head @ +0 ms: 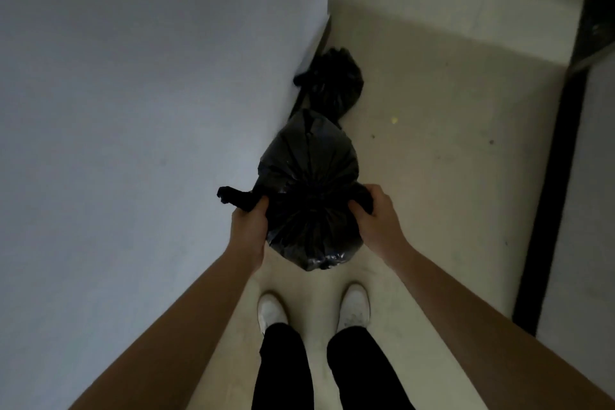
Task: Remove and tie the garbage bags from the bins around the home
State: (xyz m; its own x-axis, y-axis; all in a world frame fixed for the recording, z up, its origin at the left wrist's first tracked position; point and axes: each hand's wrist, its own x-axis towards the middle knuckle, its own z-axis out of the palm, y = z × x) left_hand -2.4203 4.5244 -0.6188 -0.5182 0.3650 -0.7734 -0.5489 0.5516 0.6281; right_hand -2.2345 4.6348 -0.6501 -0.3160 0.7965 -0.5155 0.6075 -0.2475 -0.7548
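Underfoot, pale floor beside wall

The wall crowds the held bag on the left, a second bag lies beyond, and bare floor lies open right.

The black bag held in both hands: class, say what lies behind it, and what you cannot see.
Behind the held bag a second black bag lies on the floor against the wall. Its lower part is covered by the held bag.
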